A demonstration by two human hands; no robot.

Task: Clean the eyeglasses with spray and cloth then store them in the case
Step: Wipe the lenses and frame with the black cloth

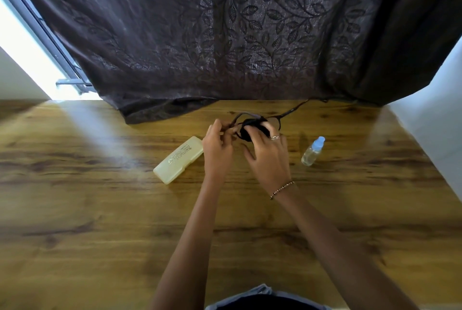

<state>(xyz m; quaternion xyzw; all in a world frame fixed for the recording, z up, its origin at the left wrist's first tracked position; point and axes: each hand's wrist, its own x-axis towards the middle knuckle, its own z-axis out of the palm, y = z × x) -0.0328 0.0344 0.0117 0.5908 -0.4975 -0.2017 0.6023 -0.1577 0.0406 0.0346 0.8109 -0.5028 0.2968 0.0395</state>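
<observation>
Over the wooden table (pixel 100 209) your left hand (pixel 217 149) pinches one pair of eyeglasses (pixel 275 119) (frame side), your right hand (pixel 267 157) presses one dark cloth (pixel 250 125) on it; one closed case (pixel 178 159) lies left, one spray bottle (pixel 312 150) right, a curtain (pixel 225 34) beyond.

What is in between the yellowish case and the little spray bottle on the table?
In the head view, both hands: the left hand holds the eyeglasses, and the right hand presses a dark cloth on them, between case and bottle.

Ring (pixel 274 137), beaded bracelet (pixel 282 189), bare forearms.
</observation>
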